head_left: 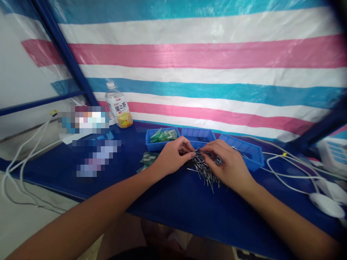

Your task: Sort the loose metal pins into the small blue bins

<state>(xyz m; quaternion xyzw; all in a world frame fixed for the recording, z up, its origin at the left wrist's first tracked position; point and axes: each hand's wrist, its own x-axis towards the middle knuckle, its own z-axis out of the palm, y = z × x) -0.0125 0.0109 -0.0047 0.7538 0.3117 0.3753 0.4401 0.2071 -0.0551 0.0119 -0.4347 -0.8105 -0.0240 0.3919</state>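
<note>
A heap of thin silvery metal pins (206,172) lies on the dark blue table (168,202). My left hand (171,156) rests at the heap's left edge, fingers pinched together on some pins. My right hand (227,163) lies over the heap's right side, fingers curled and pinching pins near the left fingertips. The two hands almost touch above the pile. Just behind them stand three blue plastic trays: the left tray (151,143) holds green pieces, the middle tray (197,134) and the right tray (251,154) show little inside.
A drink bottle (118,109) with yellow liquid stands at the back left. A small bag of green pieces (148,159) lies left of my left hand. White cables (287,169) and a white adapter (326,205) lie at the right. A striped tarp hangs behind.
</note>
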